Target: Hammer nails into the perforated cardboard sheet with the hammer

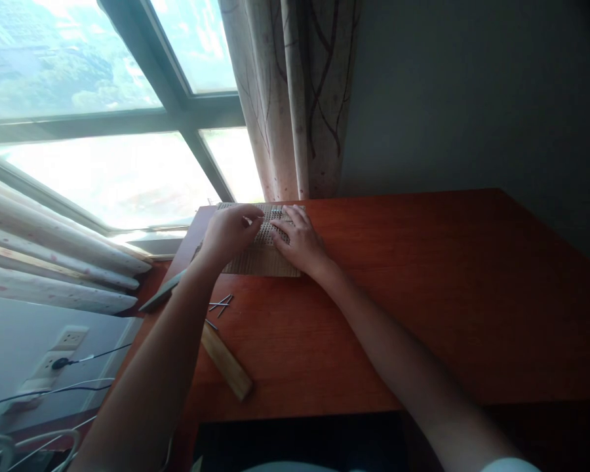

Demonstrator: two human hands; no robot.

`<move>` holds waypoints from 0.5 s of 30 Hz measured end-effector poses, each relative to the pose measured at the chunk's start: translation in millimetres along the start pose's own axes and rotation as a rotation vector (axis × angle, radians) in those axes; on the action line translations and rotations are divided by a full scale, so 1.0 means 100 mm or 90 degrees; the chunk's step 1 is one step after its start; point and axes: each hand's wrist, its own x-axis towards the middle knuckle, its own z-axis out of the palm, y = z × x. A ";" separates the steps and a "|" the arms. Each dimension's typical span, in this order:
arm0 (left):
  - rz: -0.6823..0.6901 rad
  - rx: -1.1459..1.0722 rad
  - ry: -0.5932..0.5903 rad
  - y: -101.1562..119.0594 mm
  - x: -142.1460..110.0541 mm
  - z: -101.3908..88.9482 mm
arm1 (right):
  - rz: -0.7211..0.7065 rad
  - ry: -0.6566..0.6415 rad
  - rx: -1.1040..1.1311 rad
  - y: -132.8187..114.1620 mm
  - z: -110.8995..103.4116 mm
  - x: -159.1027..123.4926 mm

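Note:
A brown corrugated cardboard sheet (263, 262) lies near the far left corner of the table, its upper part pierced with rows of small holes. My left hand (231, 229) is over its left side, thumb and forefinger pinched together just above the holes. Whatever is between those fingertips is too small to make out. Resting on the right side of the cardboard, my right hand (299, 239) has its fingers spread, and nothing shows in it. Several thin metal rods (221, 305) lie on the wood nearer to me, beside my left forearm.
A flat wooden piece (229, 367) lies below the rods, partly behind my left forearm. A grey pointed object (161, 293) juts over the left edge of the reddish table (423, 282). Window, curtain (295, 98) and wall sockets (71, 337) with cables border the table.

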 end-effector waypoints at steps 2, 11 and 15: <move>0.008 0.026 -0.019 -0.02 0.13 0.07 | 0.000 0.000 -0.004 0.00 0.00 0.00; 0.028 0.094 -0.052 -0.08 0.37 0.26 | 0.003 -0.005 -0.014 -0.01 -0.02 0.00; 0.041 0.096 -0.057 -0.10 0.39 0.27 | -0.002 -0.002 -0.012 0.01 0.00 0.01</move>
